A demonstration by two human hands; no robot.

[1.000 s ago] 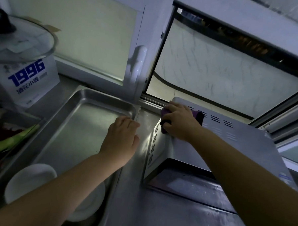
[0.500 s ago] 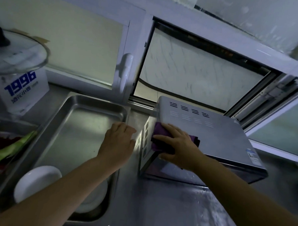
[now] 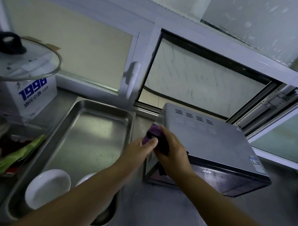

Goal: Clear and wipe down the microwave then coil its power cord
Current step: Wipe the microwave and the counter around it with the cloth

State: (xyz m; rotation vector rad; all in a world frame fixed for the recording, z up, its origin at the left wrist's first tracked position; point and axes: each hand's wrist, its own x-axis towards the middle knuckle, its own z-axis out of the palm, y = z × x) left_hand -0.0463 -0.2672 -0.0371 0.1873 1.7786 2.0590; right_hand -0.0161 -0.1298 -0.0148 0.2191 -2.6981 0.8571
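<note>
Left hand (image 3: 141, 147) now off the tray (image 3: 85, 126), joined with right hand (image 3: 172, 152) at microwave's (image 3: 212, 142) left edge. Both sets of fingers clenched on purple cloth (image 3: 154, 130). Probably refolding before more wiping; cord unseen.

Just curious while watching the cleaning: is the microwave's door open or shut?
Shut. The dark front door lies flush under the microwave top edge, and no inside is visible.
</note>
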